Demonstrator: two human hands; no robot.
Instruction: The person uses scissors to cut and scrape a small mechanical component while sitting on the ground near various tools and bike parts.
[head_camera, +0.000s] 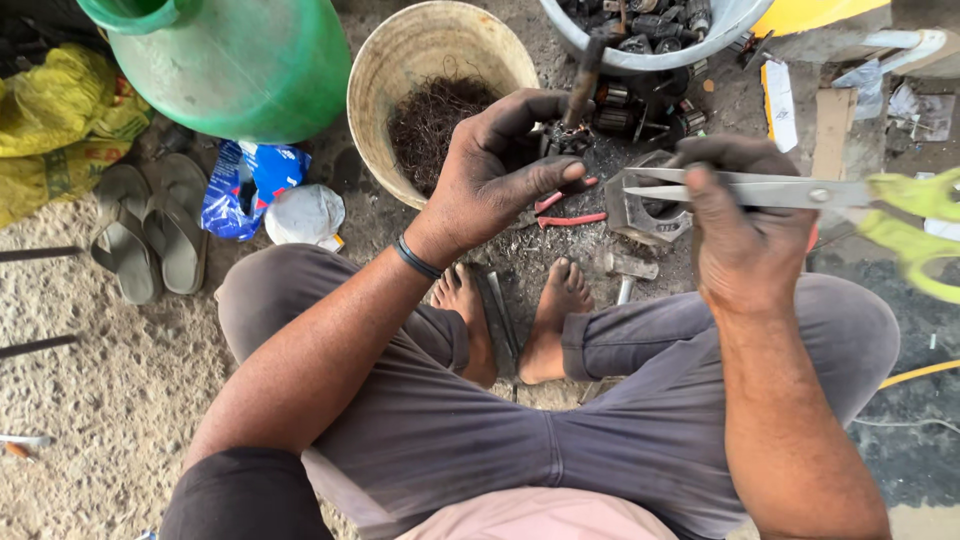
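I sit cross-legged on the ground. My left hand (500, 165) grips a small motor armature (572, 120), its rusty shaft pointing up and away. My right hand (745, 215) holds a pair of scissors (760, 188) with yellow-green handles, the blades slightly apart and pointing left toward the armature. A grey metal housing (645, 215) lies on the ground just below the blades. Red-handled pliers (570, 212) lie under my left hand, near my bare feet.
A tan bucket (400, 60) holds dark tangled wire. A grey basin (650, 55) at the top holds several armatures. A green drum (240, 65), yellow sack (55, 110), sandals (150, 230) and a blue packet (240, 185) stand on the left. A hammer (625, 270) lies by my right foot.
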